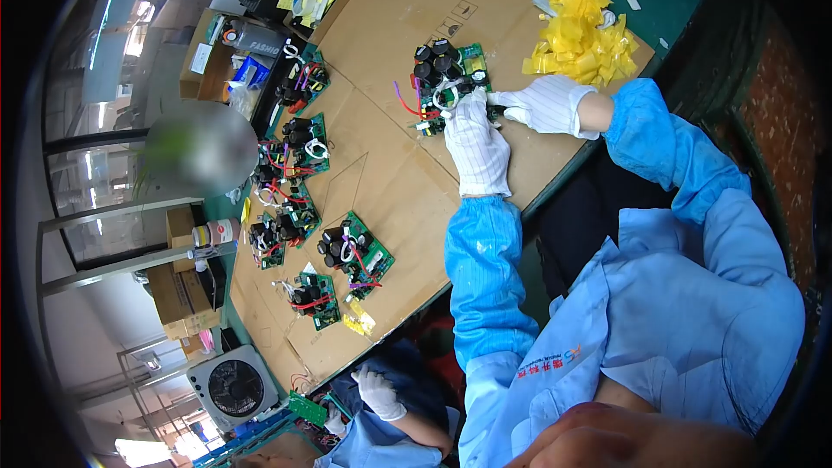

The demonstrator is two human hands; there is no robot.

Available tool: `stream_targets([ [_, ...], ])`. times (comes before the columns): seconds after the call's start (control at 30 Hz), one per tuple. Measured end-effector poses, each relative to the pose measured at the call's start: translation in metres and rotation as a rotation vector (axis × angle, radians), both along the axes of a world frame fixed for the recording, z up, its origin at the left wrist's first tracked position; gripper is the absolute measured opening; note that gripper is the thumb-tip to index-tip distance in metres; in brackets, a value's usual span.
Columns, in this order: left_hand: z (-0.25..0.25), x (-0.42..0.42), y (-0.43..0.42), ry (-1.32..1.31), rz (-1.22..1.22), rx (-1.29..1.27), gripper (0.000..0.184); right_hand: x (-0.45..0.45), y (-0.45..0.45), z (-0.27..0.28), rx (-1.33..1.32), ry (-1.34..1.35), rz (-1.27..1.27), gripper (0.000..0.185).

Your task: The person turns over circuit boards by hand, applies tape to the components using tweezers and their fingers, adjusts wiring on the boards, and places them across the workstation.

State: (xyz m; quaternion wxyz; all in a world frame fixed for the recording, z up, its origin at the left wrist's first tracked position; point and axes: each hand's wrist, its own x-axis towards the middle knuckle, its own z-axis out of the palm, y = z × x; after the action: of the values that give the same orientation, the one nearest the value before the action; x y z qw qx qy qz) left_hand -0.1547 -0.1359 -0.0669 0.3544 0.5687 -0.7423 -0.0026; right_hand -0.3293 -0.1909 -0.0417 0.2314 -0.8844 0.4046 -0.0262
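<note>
A green circuit board with black capacitors and red, purple and white wires lies near the table's front edge. My left hand, in a white striped glove, is closed at the board's near side, its fingers beside a white wire loop. From the right, my right hand, also gloved, reaches the same board's edge with its fingertips pressed together. What lies between the fingertips of either hand is too small to make out.
Several similar boards lie to the left on the cardboard-covered table. Crumpled yellow tape pieces are piled at the right. Boxes and a bottle stand beyond. A co-worker's gloved hand shows at the bottom, near a fan.
</note>
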Motion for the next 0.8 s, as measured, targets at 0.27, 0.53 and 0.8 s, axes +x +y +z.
stream_targets([
  [0.27,-0.005,-0.002,0.001,0.035,0.034,-0.097,0.055,0.004,0.01,-0.006,-0.189,-0.005,-0.068,0.035],
  [0.53,-0.007,-0.001,-0.001,0.013,0.042,-0.107,0.044,0.006,-0.003,0.025,-0.282,-0.011,-0.092,0.035],
  [0.8,0.004,-0.002,0.01,0.047,0.141,-0.366,0.043,-0.01,-0.025,0.053,-0.138,0.014,0.086,0.039],
])
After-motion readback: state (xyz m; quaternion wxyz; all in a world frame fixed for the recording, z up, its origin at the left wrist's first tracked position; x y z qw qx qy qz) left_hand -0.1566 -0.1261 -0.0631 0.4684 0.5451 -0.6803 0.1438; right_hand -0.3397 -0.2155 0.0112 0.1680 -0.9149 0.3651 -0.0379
